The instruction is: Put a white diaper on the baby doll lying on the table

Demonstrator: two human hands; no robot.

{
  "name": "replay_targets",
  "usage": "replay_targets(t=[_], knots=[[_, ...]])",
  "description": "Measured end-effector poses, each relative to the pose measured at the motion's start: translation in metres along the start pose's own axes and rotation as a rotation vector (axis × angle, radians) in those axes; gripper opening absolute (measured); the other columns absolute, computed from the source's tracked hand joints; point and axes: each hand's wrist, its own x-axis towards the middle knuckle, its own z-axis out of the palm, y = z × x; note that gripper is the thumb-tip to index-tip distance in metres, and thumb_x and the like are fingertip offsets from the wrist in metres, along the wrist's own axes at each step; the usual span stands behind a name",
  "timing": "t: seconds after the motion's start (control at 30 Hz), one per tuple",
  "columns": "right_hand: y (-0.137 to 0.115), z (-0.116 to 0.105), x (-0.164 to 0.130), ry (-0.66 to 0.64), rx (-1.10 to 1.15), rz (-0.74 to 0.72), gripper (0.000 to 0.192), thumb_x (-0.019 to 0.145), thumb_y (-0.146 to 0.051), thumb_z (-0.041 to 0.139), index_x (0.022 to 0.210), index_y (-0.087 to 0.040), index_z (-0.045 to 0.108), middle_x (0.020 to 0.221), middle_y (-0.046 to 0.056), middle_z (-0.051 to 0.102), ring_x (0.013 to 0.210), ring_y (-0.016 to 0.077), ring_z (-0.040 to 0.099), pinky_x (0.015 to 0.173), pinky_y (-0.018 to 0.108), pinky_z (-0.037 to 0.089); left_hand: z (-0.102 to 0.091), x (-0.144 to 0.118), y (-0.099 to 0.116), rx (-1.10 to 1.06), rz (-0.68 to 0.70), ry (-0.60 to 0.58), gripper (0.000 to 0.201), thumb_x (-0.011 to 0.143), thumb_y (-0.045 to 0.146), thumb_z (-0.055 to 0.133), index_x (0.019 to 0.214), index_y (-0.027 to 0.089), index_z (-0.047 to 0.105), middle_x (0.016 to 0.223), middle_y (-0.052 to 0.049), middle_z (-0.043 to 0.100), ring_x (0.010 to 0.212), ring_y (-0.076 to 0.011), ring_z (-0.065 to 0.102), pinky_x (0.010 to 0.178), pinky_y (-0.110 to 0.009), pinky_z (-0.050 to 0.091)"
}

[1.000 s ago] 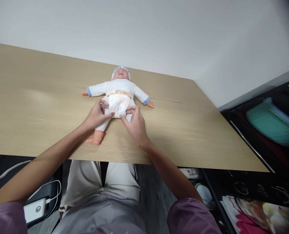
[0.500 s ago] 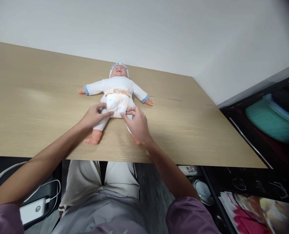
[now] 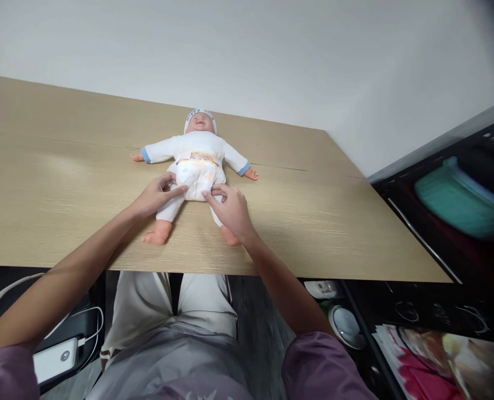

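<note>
A baby doll (image 3: 201, 145) in a white outfit with blue cuffs and a printed cap lies on its back on the wooden table, arms spread and feet toward me. Round its hips sits a white diaper (image 3: 197, 179) with an orange patterned waistband. My left hand (image 3: 159, 193) pinches the diaper's edge at the leg on the left, thumb on top. At the other leg opening, my right hand (image 3: 229, 206) has thumb and fingers closed on the opposite edge. The fingertips of both hands are partly hidden against the fabric.
The table (image 3: 313, 222) reaches back to a white wall. To the right stands a black rack (image 3: 430, 258) with a teal item (image 3: 463, 197) and packets. A white power bank (image 3: 55, 360) with a cable lies at lower left, below the table edge.
Both hands stay at the diaper's leg edges, with only slight finger movement. The view has shifted a little, so the doll appears slightly further left.
</note>
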Motion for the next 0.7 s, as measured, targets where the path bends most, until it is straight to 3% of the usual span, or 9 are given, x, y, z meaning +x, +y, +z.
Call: replay_targets(t=[0.17,0.27,0.37,0.5,0.7], knots=[[0.004,0.007,0.003,-0.007,-0.028,0.026,0.024,0.102,-0.051,0.08,0.099,-0.027,0.082,0.105,0.005,0.088,0.108,0.0313,0.074,0.101,0.044,0.053,0.004,0.001,0.003,0.134,0.054,0.0,0.053,0.093,0.064,0.084,0.116,0.018,0.078,0.104,-0.007,0.075,0.089,-0.0238,0.062,0.08,-0.036,0.046],[0.009,0.01,0.007,0.005,0.071,0.067,0.031,0.098,-0.057,0.08,0.092,-0.027,0.077,0.096,0.004,0.084,0.1,0.0297,0.073,0.096,0.043,0.054,0.006,0.002,0.003,0.144,0.073,-0.016,0.055,0.094,0.068,0.082,0.115,0.017,0.082,0.104,-0.007,0.078,0.092,-0.0254,0.065,0.082,-0.036,0.047],[0.014,0.013,0.011,-0.023,0.236,0.089,0.042,0.094,-0.067,0.078,0.086,-0.027,0.071,0.089,0.002,0.079,0.088,0.0262,0.072,0.087,0.039,0.056,0.006,0.003,0.003,0.012,0.046,-0.053,0.062,0.089,0.07,0.087,0.122,0.018,0.084,0.114,-0.009,0.083,0.1,-0.0281,0.071,0.085,-0.035,0.051],[0.018,0.016,0.013,-0.042,0.39,0.094,0.049,0.092,-0.074,0.076,0.092,-0.026,0.07,0.096,0.003,0.08,0.091,0.0248,0.072,0.085,0.037,0.059,0.006,0.003,0.001,-0.252,-0.063,-0.067,0.061,0.083,0.066,0.095,0.119,0.018,0.082,0.123,-0.011,0.084,0.106,-0.0283,0.076,0.089,-0.035,0.056],[0.009,0.009,0.007,-0.015,0.314,0.091,0.048,0.095,-0.073,0.075,0.086,-0.027,0.063,0.086,0.001,0.073,0.086,0.0242,0.067,0.083,0.036,0.055,0.007,0.003,0.001,-0.366,-0.119,-0.069,0.06,0.081,0.063,0.098,0.115,0.017,0.081,0.115,-0.011,0.085,0.1,-0.0266,0.077,0.084,-0.035,0.057]])
